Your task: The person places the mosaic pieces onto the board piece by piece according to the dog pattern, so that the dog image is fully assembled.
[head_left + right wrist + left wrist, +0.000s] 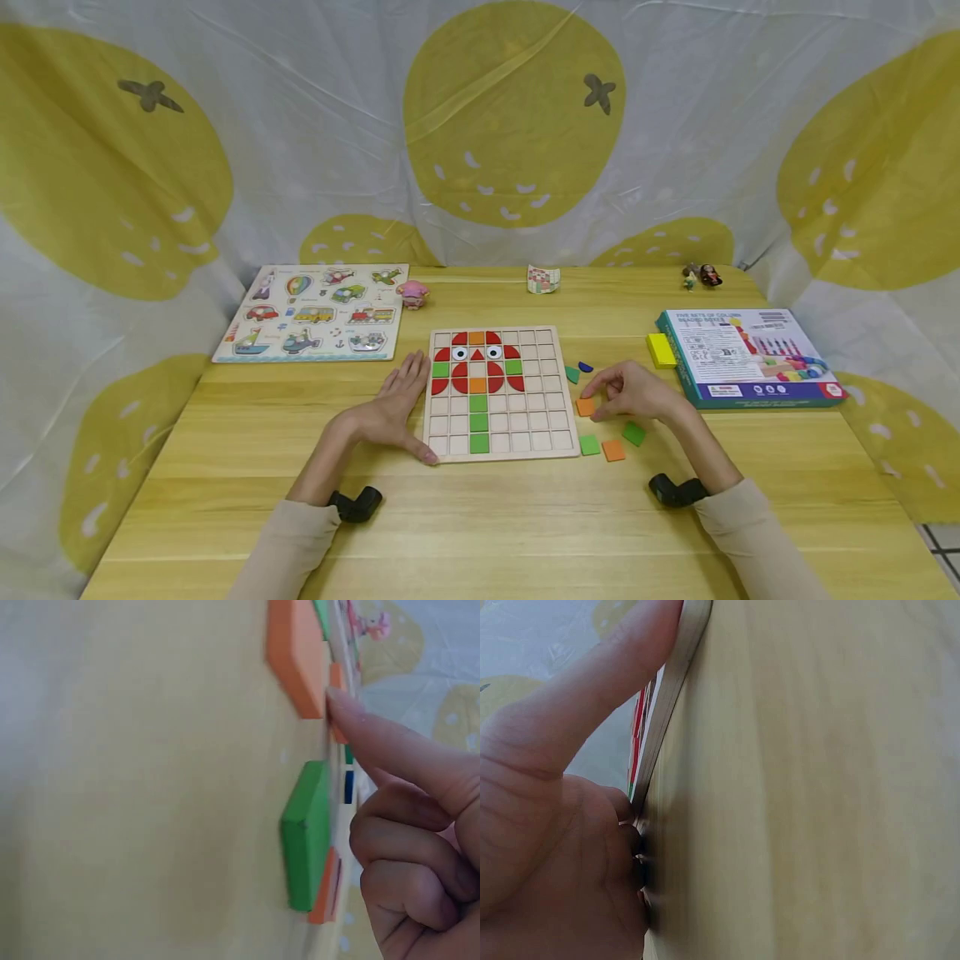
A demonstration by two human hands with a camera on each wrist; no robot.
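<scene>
A square wooden grid board (538, 421) lies mid-table, with red, orange and green pieces forming a figure with two round eyes on its left side. My left hand (392, 408) rests along the board's left edge, fingers straight, thumb (622, 671) at the near left corner. Beyond the right edge, my right hand (628, 390) pinches an orange square tile (584, 407) between thumb and index finger, low over the table. The other fingers (409, 844) are curled in. Near that hand lie a green tile (633, 433), a light green tile (590, 445) and another orange tile (613, 451).
A dark blue piece (585, 367) and a teal piece (572, 374) lie by the board's right edge. A picture puzzle (345, 336) and pink figurine (412, 293) sit back left. On the right are a yellow block (662, 351) and a boxed set (757, 358); small figurines (701, 277) stand behind.
</scene>
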